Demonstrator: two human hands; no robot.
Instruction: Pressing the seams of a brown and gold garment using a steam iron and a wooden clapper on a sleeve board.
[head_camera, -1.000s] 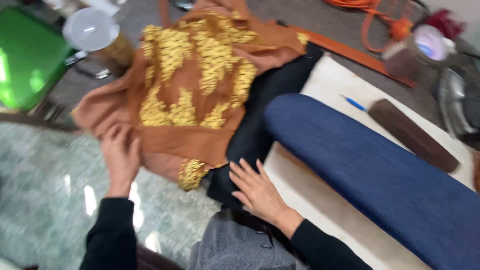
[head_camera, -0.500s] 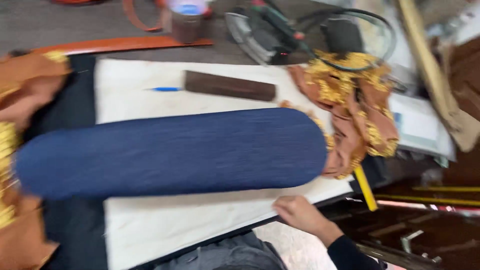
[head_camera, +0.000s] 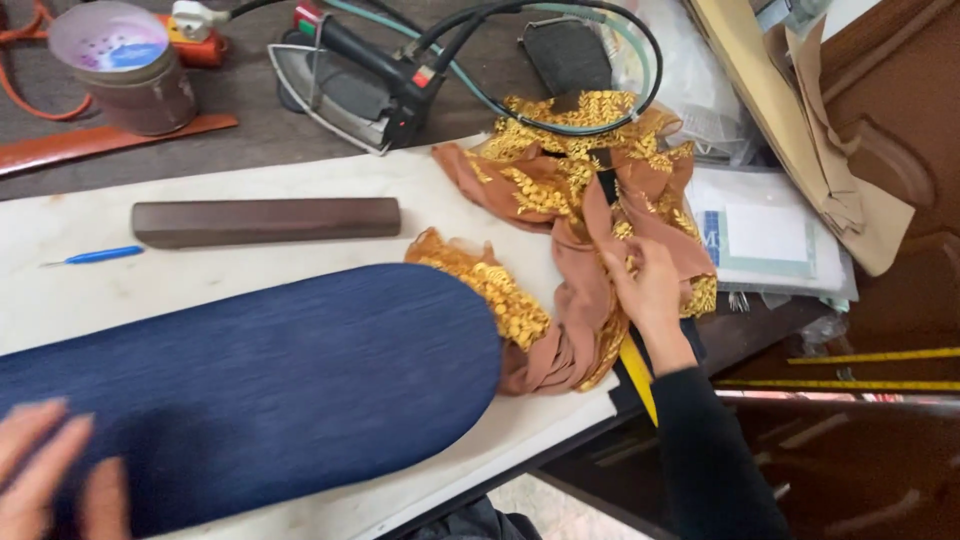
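White-covered pressing table crowded: right hand at three o'clock pinching brown gold-embroidered fabric, left hand at eight o'clock, blurred, seemingly flat and open on blue padded board; iron at twelve o'clock, cloth could snag its cord

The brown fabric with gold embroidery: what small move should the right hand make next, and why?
Probably lift the brown fabric and draw it toward the blue padded board. The right hand already grips its bunched edge, it lies crumpled beside the board's rounded end, and the left hand rests on the board.
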